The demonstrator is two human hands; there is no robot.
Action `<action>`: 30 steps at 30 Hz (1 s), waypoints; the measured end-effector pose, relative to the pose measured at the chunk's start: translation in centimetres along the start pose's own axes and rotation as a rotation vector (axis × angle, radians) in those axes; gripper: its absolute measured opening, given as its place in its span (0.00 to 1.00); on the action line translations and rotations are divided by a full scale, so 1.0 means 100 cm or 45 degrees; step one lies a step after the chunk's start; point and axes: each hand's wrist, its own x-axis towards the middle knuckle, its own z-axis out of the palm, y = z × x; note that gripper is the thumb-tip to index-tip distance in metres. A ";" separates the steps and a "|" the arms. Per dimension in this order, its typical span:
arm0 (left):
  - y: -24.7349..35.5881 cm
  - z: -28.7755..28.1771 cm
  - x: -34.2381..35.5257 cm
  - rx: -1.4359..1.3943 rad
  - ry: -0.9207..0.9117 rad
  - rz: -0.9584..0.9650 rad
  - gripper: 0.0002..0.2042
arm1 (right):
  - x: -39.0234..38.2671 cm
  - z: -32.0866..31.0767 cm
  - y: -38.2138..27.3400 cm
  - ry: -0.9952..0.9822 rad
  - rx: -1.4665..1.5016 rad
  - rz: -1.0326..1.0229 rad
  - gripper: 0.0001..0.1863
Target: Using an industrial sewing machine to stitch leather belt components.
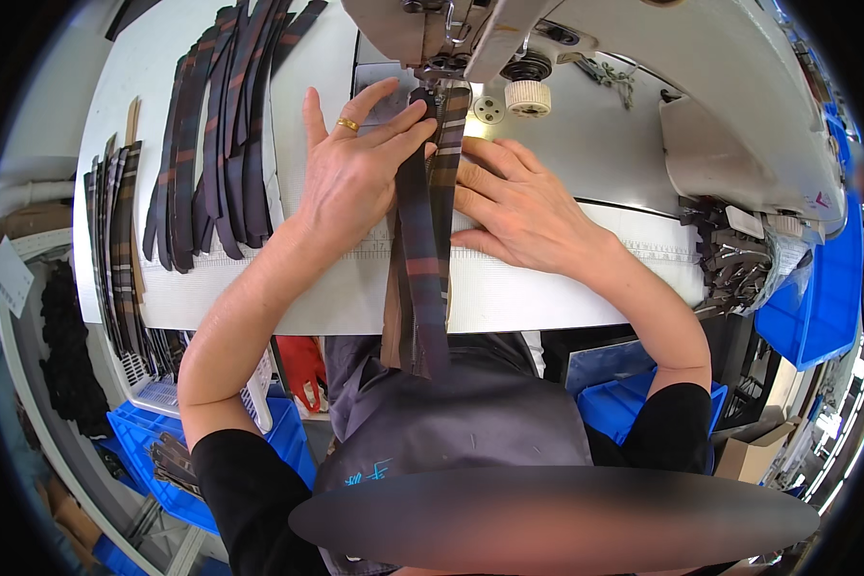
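Note:
A dark plaid fabric strip (420, 259) runs from under the sewing machine's needle area (442, 72) toward me, its loose end hanging over the table edge onto my apron. My left hand (355, 173), with a ring on one finger, has its index and middle fingers on the strip's left layer just before the needle. Its thumb seems to be at the strip's other side; the outer fingers stand apart. My right hand (523, 206) lies flat with spread fingers, its fingertips touching the strip's right edge. A brownish layer (392, 317) shows beneath the strip.
Several dark plaid strips (230, 144) lie in piles at the left. A ruler tape (624, 248) crosses the table front. The machine arm (739, 115) spans the right, near a bundle of dark pieces (734, 254). Blue bins (816, 298) stand around the table.

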 end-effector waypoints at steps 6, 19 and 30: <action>-0.001 0.000 0.000 0.033 0.051 0.065 0.11 | -0.002 0.000 -0.001 0.045 0.038 0.024 0.22; 0.000 0.005 -0.004 0.128 -0.015 0.089 0.17 | 0.021 0.020 0.030 0.443 -0.069 0.228 0.15; -0.001 0.008 -0.006 0.044 -0.012 0.083 0.18 | 0.022 0.021 0.028 0.372 -0.218 0.253 0.18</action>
